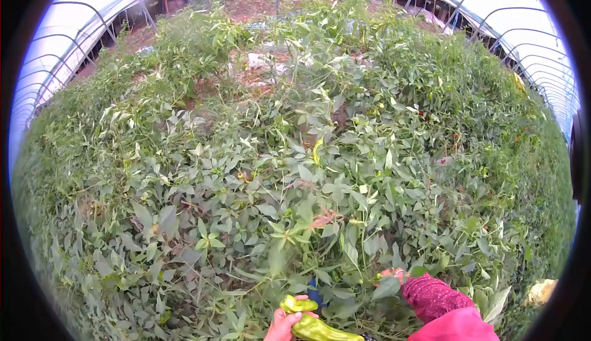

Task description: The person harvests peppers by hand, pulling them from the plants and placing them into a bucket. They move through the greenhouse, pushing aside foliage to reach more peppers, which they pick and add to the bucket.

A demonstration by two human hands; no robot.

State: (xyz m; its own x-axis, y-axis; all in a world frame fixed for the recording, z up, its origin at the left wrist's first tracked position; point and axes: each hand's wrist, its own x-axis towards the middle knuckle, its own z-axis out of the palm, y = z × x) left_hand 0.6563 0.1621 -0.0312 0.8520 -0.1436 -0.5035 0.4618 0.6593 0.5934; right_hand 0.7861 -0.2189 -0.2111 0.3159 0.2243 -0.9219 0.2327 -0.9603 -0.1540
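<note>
At the bottom of the head view, my left hand [284,327] is closed around green peppers. One short, curled green pepper [299,304] sticks out above the fingers, and a longer pale green pepper [326,330] lies below it, running off to the right. My right hand [396,274], in a dotted dark-pink sleeve [437,298], reaches in among the pepper plants. Its fingers look bent together beside a broad leaf [386,287] that hides part of them. What they grip is too small to tell. Something blue [315,293] shows between the leaves near my left hand.
Dense pepper plants [203,218] fill the ground on all sides. Small red fruits [243,176] and a thin yellow-green pepper [317,151] show among the leaves. Metal hoops [92,9] carry the plastic greenhouse cover. A pale yellowish object [541,292] lies at the lower right.
</note>
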